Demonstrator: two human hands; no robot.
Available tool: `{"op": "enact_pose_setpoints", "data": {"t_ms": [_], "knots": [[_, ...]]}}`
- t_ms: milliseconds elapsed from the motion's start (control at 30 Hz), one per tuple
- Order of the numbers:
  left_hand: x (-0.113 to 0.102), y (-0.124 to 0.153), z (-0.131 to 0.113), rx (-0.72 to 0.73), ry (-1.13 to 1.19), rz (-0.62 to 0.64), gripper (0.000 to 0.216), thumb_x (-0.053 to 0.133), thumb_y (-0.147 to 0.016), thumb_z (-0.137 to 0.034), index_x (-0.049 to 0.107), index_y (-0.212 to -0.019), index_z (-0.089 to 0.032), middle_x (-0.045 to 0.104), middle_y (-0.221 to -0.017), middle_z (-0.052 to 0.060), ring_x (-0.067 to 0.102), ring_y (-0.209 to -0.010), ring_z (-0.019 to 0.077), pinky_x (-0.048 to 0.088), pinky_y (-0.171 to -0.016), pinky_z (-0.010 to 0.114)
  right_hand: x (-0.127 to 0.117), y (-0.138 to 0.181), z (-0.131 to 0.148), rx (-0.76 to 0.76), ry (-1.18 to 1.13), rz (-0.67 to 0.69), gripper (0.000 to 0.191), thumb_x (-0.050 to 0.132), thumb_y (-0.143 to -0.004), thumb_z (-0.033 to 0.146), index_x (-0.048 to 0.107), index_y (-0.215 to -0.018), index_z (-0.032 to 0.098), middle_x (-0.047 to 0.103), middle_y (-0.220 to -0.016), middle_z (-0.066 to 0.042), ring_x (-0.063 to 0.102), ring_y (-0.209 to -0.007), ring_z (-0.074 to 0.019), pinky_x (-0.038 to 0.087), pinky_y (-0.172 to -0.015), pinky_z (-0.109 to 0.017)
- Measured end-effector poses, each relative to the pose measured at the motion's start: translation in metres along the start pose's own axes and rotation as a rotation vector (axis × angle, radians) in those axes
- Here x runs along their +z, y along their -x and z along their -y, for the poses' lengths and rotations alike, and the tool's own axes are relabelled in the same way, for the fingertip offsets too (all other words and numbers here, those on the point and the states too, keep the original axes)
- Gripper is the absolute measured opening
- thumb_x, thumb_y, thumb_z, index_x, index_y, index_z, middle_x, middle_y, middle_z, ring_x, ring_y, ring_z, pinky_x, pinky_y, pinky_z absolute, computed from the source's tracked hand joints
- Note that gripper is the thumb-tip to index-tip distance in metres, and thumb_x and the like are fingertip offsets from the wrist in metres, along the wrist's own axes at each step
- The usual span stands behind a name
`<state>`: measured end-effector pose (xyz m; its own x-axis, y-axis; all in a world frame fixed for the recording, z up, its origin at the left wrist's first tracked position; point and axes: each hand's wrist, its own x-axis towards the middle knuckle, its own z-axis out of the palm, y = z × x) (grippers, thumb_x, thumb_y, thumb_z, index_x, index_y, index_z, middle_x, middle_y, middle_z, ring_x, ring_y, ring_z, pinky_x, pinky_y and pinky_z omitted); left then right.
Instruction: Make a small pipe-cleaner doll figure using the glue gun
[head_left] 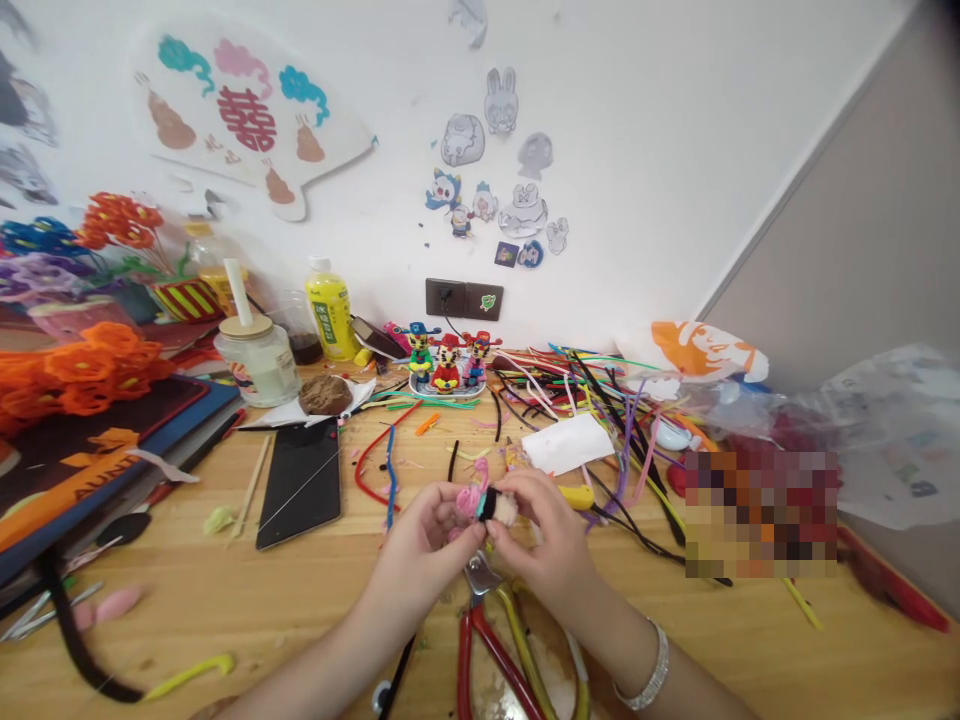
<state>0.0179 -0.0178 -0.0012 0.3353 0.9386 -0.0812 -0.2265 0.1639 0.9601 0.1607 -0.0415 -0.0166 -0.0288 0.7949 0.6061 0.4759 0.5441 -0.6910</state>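
Both my hands meet over the middle of the wooden table (247, 600). Between them sits a small pipe-cleaner figure (484, 502), pink at the left, with a black band and a pale fuzzy end at the right. My left hand (424, 545) pinches its pink side with thumb and fingers. My right hand (544, 545), a silver bracelet on its wrist, grips the pale end. Just beneath the hands lie red-handled pliers (476, 630) and a yellow-handled tool (525, 640).
A black phone (300, 480) lies left of my hands. Loose coloured pipe cleaners (592, 400) cover the right side around a white paper (566, 442). Three small figurines (448, 365), a glass jar (251, 360), a yellow bottle (330, 310) and orange pipe-cleaner flowers (82, 370) stand further back.
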Motion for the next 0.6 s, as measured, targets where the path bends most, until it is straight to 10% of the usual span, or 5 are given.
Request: {"op": "enact_pose_setpoints", "data": {"t_ms": [600], "knots": [[-0.012,-0.012,0.003,-0.027,0.143,0.07,0.026,0.071,-0.054,-0.018,0.057,-0.077,-0.016,0.063,-0.063,-0.002,0.057,-0.059,0.0116,0.043,-0.062,0.024,0.014,-0.006,-0.016,0.582,-0.736,-0.242,0.031,0.059,-0.073,0.036,0.053,-0.097,0.019,0.059,-0.099,-0.008,0.059,-0.087,-0.0208,0.051,-0.075,-0.038]]}}
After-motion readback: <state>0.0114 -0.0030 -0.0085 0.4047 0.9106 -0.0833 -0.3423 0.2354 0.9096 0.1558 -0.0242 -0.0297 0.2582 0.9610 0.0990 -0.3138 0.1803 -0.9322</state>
